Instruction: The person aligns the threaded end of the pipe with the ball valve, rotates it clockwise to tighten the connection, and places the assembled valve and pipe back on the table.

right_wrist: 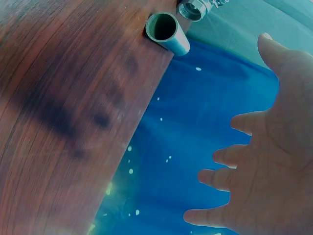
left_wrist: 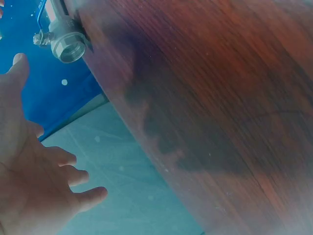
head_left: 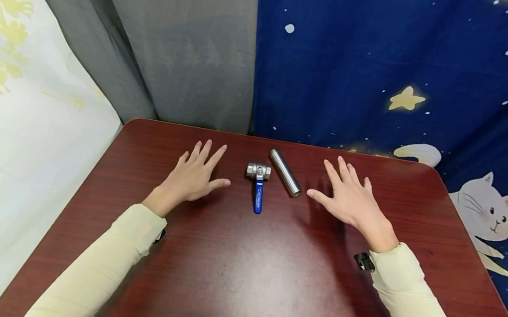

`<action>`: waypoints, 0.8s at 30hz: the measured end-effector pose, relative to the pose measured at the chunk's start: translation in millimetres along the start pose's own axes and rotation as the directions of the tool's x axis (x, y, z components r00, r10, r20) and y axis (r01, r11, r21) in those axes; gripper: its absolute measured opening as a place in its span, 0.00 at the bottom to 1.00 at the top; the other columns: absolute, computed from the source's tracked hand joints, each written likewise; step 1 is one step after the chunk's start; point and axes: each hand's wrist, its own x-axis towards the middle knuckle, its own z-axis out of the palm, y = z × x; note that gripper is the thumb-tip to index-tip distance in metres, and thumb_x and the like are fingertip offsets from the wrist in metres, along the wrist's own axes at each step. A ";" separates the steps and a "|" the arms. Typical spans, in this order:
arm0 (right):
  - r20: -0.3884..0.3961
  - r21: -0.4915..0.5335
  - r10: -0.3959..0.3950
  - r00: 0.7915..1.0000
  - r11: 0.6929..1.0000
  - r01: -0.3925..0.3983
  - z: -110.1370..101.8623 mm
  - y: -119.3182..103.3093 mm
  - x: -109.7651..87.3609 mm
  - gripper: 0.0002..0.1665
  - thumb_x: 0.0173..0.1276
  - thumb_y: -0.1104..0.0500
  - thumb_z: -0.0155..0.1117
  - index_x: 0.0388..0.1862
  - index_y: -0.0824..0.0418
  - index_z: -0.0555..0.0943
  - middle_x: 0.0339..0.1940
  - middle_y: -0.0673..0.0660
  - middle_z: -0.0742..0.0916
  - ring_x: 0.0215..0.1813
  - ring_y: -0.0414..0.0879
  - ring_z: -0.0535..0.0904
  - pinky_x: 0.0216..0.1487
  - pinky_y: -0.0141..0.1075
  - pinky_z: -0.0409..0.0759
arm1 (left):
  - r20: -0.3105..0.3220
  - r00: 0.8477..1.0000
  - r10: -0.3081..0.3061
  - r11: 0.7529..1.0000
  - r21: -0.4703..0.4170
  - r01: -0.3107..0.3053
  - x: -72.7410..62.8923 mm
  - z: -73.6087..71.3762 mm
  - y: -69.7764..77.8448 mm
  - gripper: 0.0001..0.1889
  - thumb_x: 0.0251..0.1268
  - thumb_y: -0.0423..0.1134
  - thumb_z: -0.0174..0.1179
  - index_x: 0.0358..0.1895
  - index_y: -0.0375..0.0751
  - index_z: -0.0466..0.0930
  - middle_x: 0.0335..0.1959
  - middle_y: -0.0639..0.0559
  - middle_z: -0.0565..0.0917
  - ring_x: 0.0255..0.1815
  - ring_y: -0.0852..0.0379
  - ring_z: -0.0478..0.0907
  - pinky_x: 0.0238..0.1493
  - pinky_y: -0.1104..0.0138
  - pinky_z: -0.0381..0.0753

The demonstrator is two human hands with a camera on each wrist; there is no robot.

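Observation:
A metal ball valve (head_left: 259,171) with a blue lever handle (head_left: 258,196) lies on the table, the handle pointing toward the person. Just right of it, a plain metal pipe (head_left: 285,173) lies at a slant, and its hollow end (right_wrist: 163,27) shows in the right wrist view. My left hand (head_left: 195,175), fingers spread, hovers left of the valve and holds nothing. On the other side my right hand (head_left: 347,199) is likewise spread above the table, its thumb nearest the pipe's near end. The left wrist view shows the valve's threaded opening (left_wrist: 71,50) beyond the thumb.
The dark red wooden table (head_left: 243,278) has rounded far corners. Behind it hang a grey curtain (head_left: 191,47) and a blue curtain (head_left: 357,62) with stars and a cat. White patterned cloth (head_left: 22,158) borders the left side. Each wrist wears a small black device (head_left: 364,262).

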 end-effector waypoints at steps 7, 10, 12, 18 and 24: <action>0.037 0.002 -0.014 0.999 1.000 0.013 4.0 -9.7 13.4 0.60 0.59 0.17 0.39 0.81 0.48 0.44 0.81 0.63 0.46 0.79 0.65 0.43 0.68 0.72 0.41 | 0.043 0.999 0.007 0.999 -0.047 -0.005 12.7 4.8 5.3 0.46 0.67 0.68 0.47 0.79 0.59 0.32 0.79 0.38 0.41 0.78 0.35 0.39 0.71 0.37 0.49; 0.041 0.007 -0.017 0.999 1.000 0.016 6.1 -13.7 17.3 0.60 0.59 0.17 0.39 0.81 0.48 0.44 0.81 0.63 0.46 0.79 0.65 0.42 0.68 0.72 0.42 | 0.047 0.999 0.016 0.998 -0.058 -0.013 18.3 5.3 9.7 0.45 0.68 0.67 0.48 0.79 0.60 0.32 0.79 0.38 0.42 0.79 0.37 0.39 0.71 0.37 0.49; 0.039 0.013 -0.019 0.999 1.000 0.019 7.5 -15.3 19.3 0.59 0.60 0.17 0.40 0.81 0.48 0.44 0.81 0.62 0.46 0.79 0.65 0.42 0.68 0.72 0.42 | 0.039 0.999 0.019 0.998 -0.058 -0.016 21.9 4.9 13.3 0.45 0.68 0.67 0.48 0.79 0.60 0.33 0.79 0.38 0.42 0.79 0.37 0.39 0.71 0.37 0.49; 0.047 0.014 -0.022 0.999 1.000 0.021 13.9 -20.4 22.5 0.57 0.62 0.21 0.45 0.80 0.48 0.45 0.81 0.62 0.47 0.79 0.65 0.43 0.68 0.71 0.44 | 0.024 0.999 0.023 0.998 -0.052 -0.022 30.0 7.7 21.0 0.45 0.67 0.67 0.49 0.79 0.60 0.34 0.79 0.38 0.45 0.78 0.36 0.41 0.71 0.38 0.52; 0.054 0.018 -0.017 0.998 1.000 0.016 18.6 -25.2 26.0 0.57 0.62 0.22 0.47 0.81 0.48 0.45 0.81 0.62 0.47 0.79 0.64 0.44 0.69 0.71 0.45 | 0.026 0.999 0.021 0.997 -0.076 -0.019 34.1 11.8 24.5 0.45 0.67 0.67 0.49 0.79 0.61 0.35 0.79 0.39 0.44 0.78 0.36 0.42 0.71 0.38 0.51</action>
